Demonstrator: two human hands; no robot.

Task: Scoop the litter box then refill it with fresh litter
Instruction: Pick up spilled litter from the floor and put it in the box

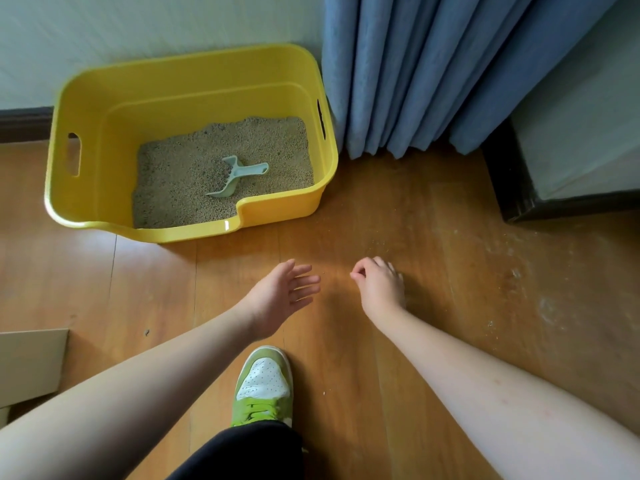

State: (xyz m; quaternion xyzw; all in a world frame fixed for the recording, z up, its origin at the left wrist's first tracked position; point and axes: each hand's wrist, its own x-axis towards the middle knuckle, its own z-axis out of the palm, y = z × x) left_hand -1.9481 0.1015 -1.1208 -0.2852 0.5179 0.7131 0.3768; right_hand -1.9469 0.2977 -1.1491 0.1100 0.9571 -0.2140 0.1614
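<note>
- A cardboard box flap [31, 363], flat and tan, juts in at the left edge over the wooden plank floor [398, 216], which is glossy, with dusty scuffs and stray grains toward the right.
- The yellow plastic litter box [93, 98], a rounded rectangle with cut-out handles and a lowered front lip, sits against the pale wall [138, 26].
- Grainy beige litter [270, 147] lies inside it, with a pale green plastic scoop [233, 176] resting on top.
- The left hand [280, 299] hovers above the floor, fingers spread, holding nothing.
- A green and white sneaker [265, 386] stands below the hands.
- The right hand [379, 285] hovers with loosely curled fingers, holding nothing.
- Pleated blue curtains [433, 71] hang to the floor beside the box.
- A dark-based piece of furniture [519, 188] fills the right corner.
</note>
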